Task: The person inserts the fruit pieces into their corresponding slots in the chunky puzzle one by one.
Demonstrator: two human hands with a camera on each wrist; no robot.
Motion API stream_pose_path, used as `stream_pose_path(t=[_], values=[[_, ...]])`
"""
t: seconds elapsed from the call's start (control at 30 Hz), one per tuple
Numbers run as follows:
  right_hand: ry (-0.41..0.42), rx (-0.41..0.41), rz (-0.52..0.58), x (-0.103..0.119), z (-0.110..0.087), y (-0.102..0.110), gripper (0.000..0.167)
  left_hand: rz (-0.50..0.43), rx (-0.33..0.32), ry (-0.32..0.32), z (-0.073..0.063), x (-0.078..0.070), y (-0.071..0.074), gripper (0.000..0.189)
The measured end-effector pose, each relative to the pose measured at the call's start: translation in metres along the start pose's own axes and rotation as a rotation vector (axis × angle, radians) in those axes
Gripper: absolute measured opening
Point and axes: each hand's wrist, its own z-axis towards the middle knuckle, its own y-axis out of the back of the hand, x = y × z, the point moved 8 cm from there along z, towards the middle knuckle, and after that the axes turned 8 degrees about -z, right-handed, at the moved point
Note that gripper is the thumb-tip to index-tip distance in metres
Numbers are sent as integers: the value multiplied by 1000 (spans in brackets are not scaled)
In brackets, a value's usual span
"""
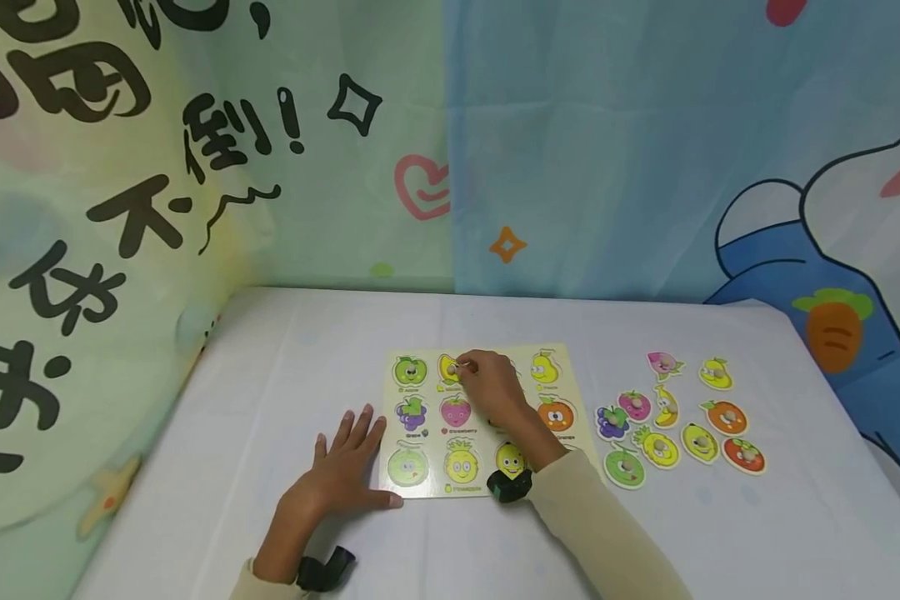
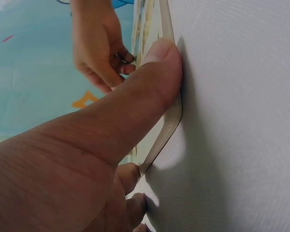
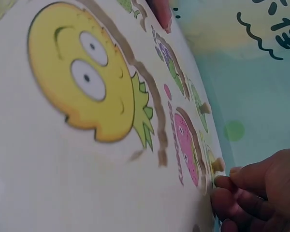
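A cream fruit puzzle board [image 1: 438, 421] lies on the white cloth. My right hand [image 1: 492, 385] reaches over its top row, with thumb and fingertips pinching at the small wooden knob [image 3: 217, 165] of a yellow fruit puzzle piece [image 1: 447, 369]; the exact contact is partly hidden. A green apple piece [image 1: 410, 372] with its own knob sits to its left. My left hand [image 1: 345, 471] rests at the board's left side, fingers spread and thumb [image 2: 162, 67] on the front edge near the corner. Fruit pictures under my right hand and wrist are hidden.
To the board's right lie several loose fruit cutouts, among them grapes [image 1: 612, 422], a banana [image 1: 666, 407], an orange [image 1: 726, 417] and a tomato [image 1: 744, 456]. A printed cloth backdrop [image 1: 607, 167] stands behind the white table [image 1: 307, 333] and along its left side.
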Motion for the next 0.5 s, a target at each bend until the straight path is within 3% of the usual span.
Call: stream_pose_path(t=[0.5], values=[[-49,-97,45,-44,3,55,22,17,-1,8,2,2,-1,117]])
